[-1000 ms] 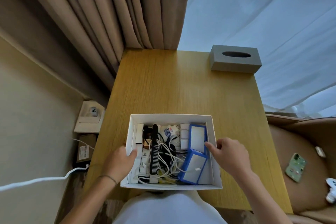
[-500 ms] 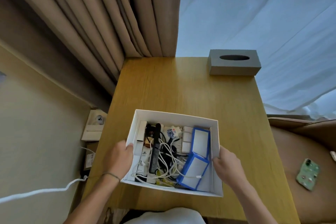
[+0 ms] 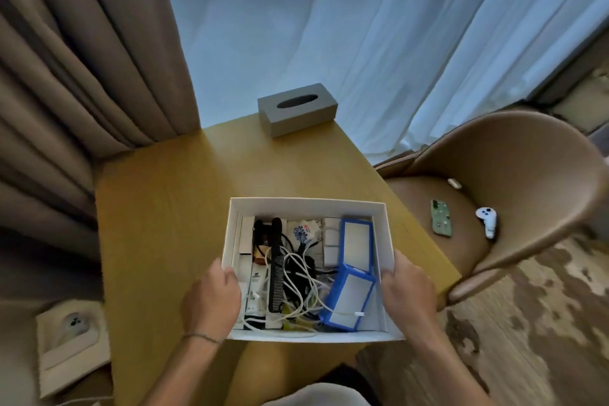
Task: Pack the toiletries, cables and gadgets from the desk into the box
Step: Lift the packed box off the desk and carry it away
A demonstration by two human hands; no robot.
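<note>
A white open box (image 3: pixel 306 204) is held over the near part of the wooden desk (image 3: pixel 171 201), its front edge past the desk's near edge. My left hand (image 3: pixel 212 298) grips its left wall and my right hand (image 3: pixel 407 293) grips its right wall. Inside lie a black comb (image 3: pixel 275 270), tangled white and black cables (image 3: pixel 301 277), white toiletry packets (image 3: pixel 250 280), small white boxes (image 3: pixel 331 241) and two blue-framed flat gadgets (image 3: pixel 356 242) (image 3: pixel 349 298).
A grey tissue box (image 3: pixel 296 112) stands at the desk's far edge by the curtains. A brown chair (image 3: pixel 514 194) on the right carries a green phone (image 3: pixel 441 217) and a white controller (image 3: pixel 487 221). A white carton (image 3: pixel 71 339) sits on the floor at left.
Both hands closed on the box's side walls and raised it, drawing it toward me past the desk edge. The view swung to the right, bringing the chair into sight.
</note>
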